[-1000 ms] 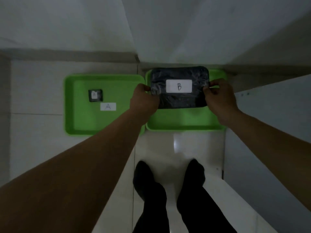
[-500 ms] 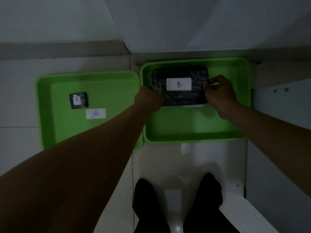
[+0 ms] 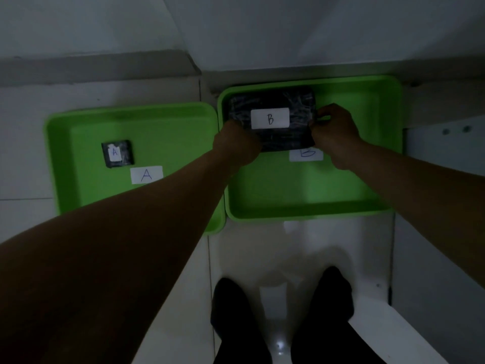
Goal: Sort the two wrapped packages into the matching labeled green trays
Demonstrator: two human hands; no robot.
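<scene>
Two green trays lie side by side on the floor. The left tray carries a white label "A" and holds a small black wrapped package marked A. Inside the far left part of the right tray is a large black wrapped package marked B. My left hand grips its near left corner and my right hand grips its right edge. The tray's own "B" label shows partly below the package.
A grey wall base runs along the far side, right behind the trays. A white panel stands to the right of the right tray. My two dark-clothed legs stand on the glossy white floor below the trays.
The large B package has gone down and farther back into the right tray, both hands still on it. The tray's B label has come into sight beneath it. The view has shifted.
</scene>
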